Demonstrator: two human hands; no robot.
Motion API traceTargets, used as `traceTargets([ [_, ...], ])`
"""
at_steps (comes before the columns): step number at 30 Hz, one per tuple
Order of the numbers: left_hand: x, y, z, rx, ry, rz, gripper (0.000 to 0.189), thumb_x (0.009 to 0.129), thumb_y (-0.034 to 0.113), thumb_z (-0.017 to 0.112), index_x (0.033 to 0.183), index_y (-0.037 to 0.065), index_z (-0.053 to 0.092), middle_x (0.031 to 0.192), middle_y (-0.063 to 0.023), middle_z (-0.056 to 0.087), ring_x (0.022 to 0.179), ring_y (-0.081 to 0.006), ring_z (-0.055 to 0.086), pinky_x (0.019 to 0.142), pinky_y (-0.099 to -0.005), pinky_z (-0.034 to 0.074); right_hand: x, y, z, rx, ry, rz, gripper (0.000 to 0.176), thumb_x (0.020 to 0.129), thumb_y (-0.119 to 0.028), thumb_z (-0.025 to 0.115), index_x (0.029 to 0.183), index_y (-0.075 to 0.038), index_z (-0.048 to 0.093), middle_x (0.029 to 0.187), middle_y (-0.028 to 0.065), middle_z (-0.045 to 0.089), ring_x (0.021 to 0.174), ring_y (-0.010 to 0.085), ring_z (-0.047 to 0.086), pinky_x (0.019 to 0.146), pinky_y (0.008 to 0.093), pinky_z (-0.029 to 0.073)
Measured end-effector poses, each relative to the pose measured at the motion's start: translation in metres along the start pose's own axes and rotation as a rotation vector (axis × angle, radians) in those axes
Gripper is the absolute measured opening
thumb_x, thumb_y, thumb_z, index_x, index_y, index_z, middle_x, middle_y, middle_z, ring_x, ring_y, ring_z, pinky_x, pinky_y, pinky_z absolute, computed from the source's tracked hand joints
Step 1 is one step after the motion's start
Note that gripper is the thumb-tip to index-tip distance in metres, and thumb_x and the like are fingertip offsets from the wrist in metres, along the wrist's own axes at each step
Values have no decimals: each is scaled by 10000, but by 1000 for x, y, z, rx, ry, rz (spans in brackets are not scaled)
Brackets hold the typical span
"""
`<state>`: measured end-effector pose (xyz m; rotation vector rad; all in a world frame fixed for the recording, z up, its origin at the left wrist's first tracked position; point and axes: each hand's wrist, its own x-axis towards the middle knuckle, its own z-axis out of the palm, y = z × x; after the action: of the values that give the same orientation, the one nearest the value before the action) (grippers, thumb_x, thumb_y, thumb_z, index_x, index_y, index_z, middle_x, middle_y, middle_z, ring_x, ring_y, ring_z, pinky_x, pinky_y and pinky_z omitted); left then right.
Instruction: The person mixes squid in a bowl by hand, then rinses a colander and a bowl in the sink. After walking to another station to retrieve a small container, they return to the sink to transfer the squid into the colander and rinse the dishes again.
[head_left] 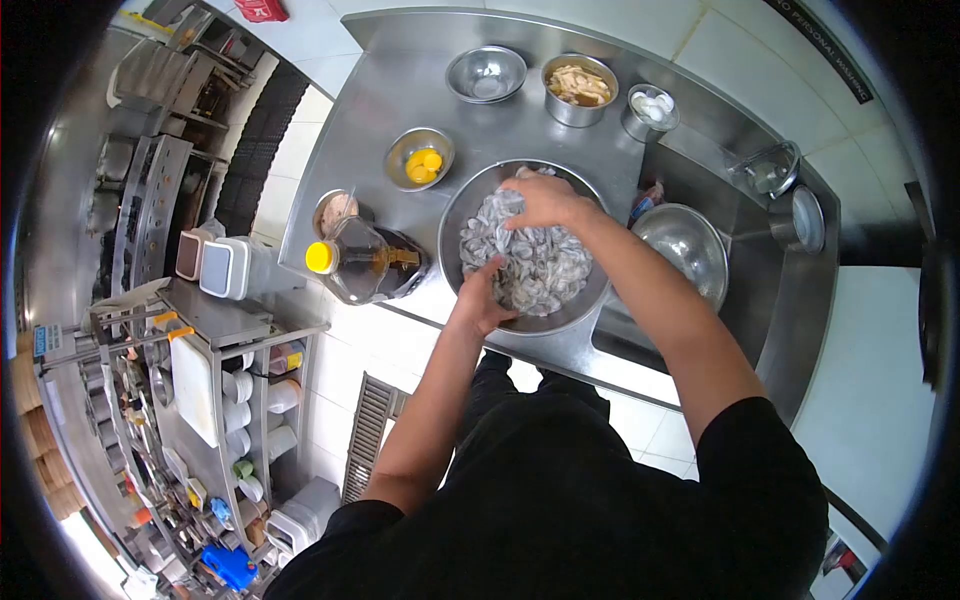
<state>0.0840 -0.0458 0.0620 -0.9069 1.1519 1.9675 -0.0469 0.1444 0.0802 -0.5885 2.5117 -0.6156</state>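
Many raw shrimp (550, 272) lie under our left hand (479, 304) and right hand (549, 200), fingers apart; egg yolks (431, 161) sit separately, unmixed.

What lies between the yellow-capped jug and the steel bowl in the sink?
Between the jug and the sink bowl lies a large steel bowl of greyish, shrimp-like pieces, with the left hand and right hand in it. The head view shows this.

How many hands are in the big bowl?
2. The right hand is on the grey pieces near the far side of the big bowl. The left hand reaches in over the near left side. Some fingertips may be hidden.
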Motion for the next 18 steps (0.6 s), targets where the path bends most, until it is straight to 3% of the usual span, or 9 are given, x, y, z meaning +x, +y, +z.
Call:
traceTargets([
  [3,35,-6,17,-192,-32,-40,801,1009,646,360,1585,120,176,1626,-145,234,1464,-373,303,1135,-687,229,23,28,55,352,-88,112,907,791,-553,775,1431,17,480,1509,229,445,1315,342,532,1062,379,440],
  [5,68,-13,15,-358,-172,21,858,988,720,283,1584,110,185,1630,-154,239,1472,-363,302,1146,-657,232,28,33,64,535,-273,156,860,822,-556,746,1366,71,521,1383,216,564,1244,296,573,1030,357,450],
  [6,60,-8,26,-303,-115,21,905,958,774,228,1567,105,257,1589,-163,333,1440,-355,367,1168,-585,266,11,13,42,621,-316,199,820,828,-538,741,1340,72,545,1335,216,599,1205,289,594,1011,355,459],
  [9,45,3,36,-257,-158,-4,916,950,785,227,1552,97,303,1565,-161,377,1425,-340,397,1173,-548,285,13,23,47,775,-348,221,644,830,-453,735,1207,60,637,1144,189,692,1046,262,654,909,355,498],
  [10,32,7,43,-234,-121,75,888,965,761,257,1515,73,375,1508,-161,456,1389,-340,445,1156,-533,321,12,24,48,809,-343,212,578,829,-420,735,1154,53,671,1073,176,722,985,252,674,868,356,512],
  [13,16,15,45,-11,-232,134,885,976,734,318,1491,17,384,1465,-199,490,1349,-340,487,1113,-467,395,-27,-1,6,537,-288,81,405,818,-317,724,1014,37,710,902,163,735,828,243,689,763,368,524],
  [14,23,14,32,236,-160,169,877,966,701,429,1452,-29,421,1405,-244,533,1238,-353,578,1013,-459,479,-55,-26,-22,317,-221,89,360,819,-283,730,964,46,712,792,187,719,762,283,696,741,396,531],
  [17,-1,46,23,1153,-72,168,863,930,668,531,1460,-5,427,1390,-282,532,1221,-369,584,991,-455,487,-64,3,15,207,-284,-20,491,798,-353,764,1025,76,690,987,274,698,958,332,689,843,422,519],
  [18,-5,49,25,1272,23,258,847,906,655,569,1461,27,442,1424,-304,482,1270,-396,534,1030,-457,456,-71,12,33,83,-82,32,694,774,-418,794,1214,84,606,1247,311,612,1218,374,580,997,431,462],
])
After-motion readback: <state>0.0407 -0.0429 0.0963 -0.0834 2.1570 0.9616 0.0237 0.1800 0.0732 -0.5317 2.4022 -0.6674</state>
